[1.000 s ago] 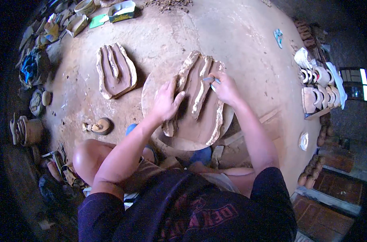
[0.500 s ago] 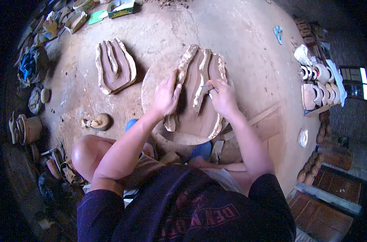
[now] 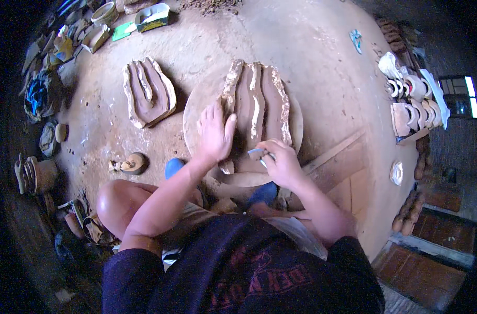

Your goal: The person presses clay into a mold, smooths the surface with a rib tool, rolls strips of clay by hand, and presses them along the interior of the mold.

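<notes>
A brown clay piece (image 3: 243, 118) with raised, pale-edged walls and a ridge down its middle lies on a round board (image 3: 295, 125) in front of me. My left hand (image 3: 215, 133) rests along its left wall, fingers stretched out and thumb apart. In my right hand (image 3: 280, 161) is a small scraper (image 3: 257, 154) with a flat, pale blade, gripped by the handle over the near right part of the clay. That hand hides the near end of the right wall. A smaller clay piece (image 3: 149, 94) of similar shape lies on the floor to the left.
A round brown object (image 3: 134, 163) sits near my left knee. Boxes (image 3: 152, 18) and a green sheet (image 3: 124, 30) lie at the far left. Curved clay parts (image 3: 416, 118) are stacked at the right. A wooden plank (image 3: 335, 149) lies right of the board.
My right hand has drawn the scraper nearer to me, off the middle ridge. The clay piece has turned slightly, its far end shifting left. The left hand's fingers are spread more.
</notes>
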Demonstrator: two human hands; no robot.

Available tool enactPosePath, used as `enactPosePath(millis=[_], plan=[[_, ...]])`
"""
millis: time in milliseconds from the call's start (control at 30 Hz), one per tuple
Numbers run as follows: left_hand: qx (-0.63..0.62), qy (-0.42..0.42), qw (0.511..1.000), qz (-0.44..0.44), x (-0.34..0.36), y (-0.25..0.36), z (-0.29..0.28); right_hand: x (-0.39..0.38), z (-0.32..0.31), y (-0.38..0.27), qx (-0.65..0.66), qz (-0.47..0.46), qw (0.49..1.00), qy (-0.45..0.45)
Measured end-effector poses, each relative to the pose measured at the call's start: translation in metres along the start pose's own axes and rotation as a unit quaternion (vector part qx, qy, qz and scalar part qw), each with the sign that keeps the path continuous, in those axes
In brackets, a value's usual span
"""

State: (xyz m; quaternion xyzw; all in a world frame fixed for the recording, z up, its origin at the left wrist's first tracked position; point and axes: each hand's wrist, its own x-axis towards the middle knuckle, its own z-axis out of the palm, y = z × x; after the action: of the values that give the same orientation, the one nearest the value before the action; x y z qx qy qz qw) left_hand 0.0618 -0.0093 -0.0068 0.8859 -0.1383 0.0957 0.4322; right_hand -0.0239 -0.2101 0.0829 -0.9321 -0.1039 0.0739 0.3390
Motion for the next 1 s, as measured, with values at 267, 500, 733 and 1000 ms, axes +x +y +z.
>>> enactPosePath(millis=[267, 500, 733, 1000], plan=[[-0.247, -0.247, 0.934, -0.069, -0.026, 0.091, -0.018, -0.012, -0.019, -0.030, 0.124, 0.088, 0.975, 0.162], [-0.101, 0.117, 0.982, -0.108, 0.049, 0.015, -0.033, -0.014, -0.071, 0.094, 0.186, 0.273, 0.888, 0.321], [-0.003, 0.085, 0.992, -0.096, 0.038, -0.013, -0.008, -0.002, -0.077, 0.149, -0.145, 0.299, 0.929, 0.165], [-0.038, 0.119, 0.990, -0.072, 0.035, -0.044, 0.018, 0.174, -0.047, 0.051, -0.053, 0.096, 0.992, 0.065]])
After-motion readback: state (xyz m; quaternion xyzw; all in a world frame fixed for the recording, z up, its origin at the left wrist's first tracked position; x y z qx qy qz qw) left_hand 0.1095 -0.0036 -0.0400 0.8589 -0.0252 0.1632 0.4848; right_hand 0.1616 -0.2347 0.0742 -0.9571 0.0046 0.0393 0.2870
